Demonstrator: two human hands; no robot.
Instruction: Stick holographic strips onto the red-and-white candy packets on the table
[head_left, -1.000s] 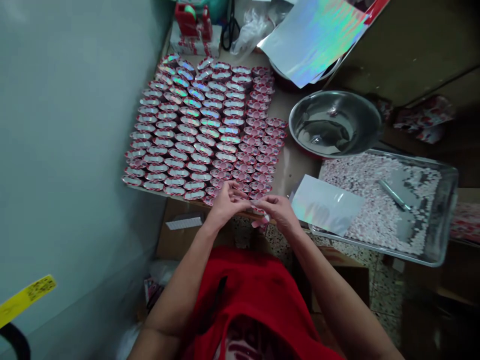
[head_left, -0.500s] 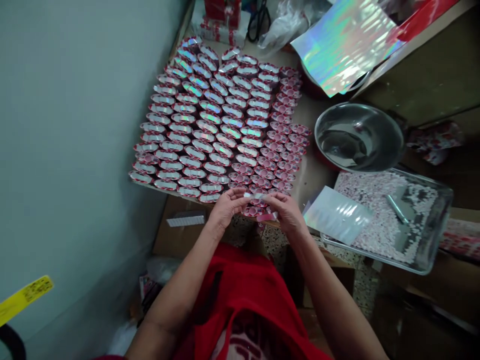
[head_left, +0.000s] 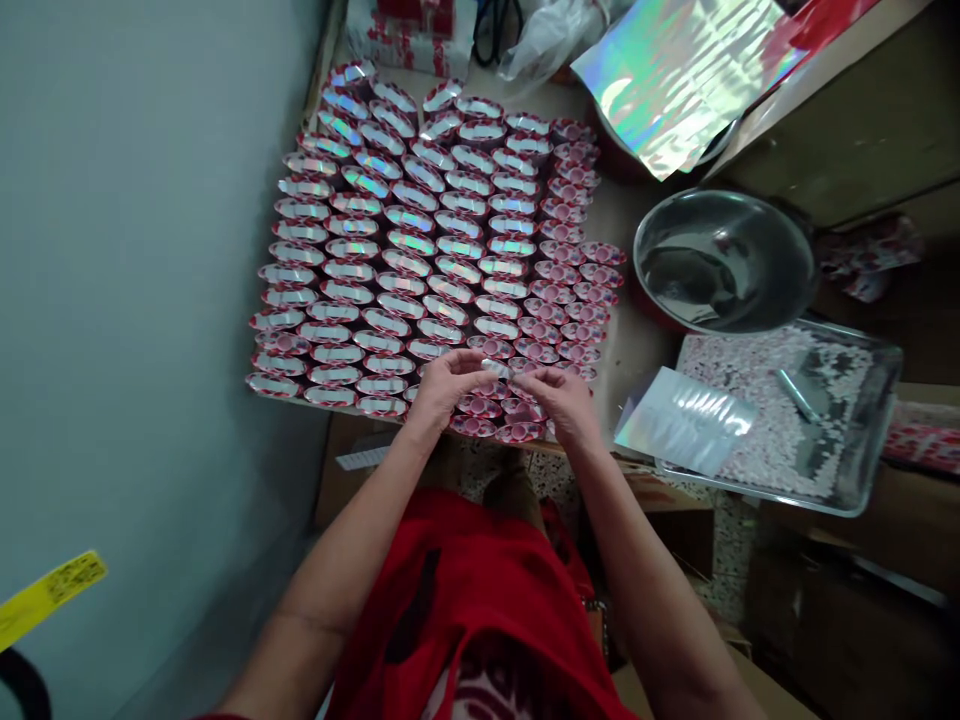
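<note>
Fingers (head_left: 466, 357) of your left hand (head_left: 439, 392) and right hand (head_left: 568, 405) pinch, nearly closed, a small pale strip (head_left: 495, 369), long axis crosswise between them, over pink-topped packets (head_left: 550, 292).

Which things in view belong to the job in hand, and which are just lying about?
Apparently in the job:
pale strip between the left hand and right hand
rows of oval-topped pieces
perhaps the shiny sheet overlapping the tray

Apparently lying about:
metal bowl
plastic bag
yellow tag
</note>
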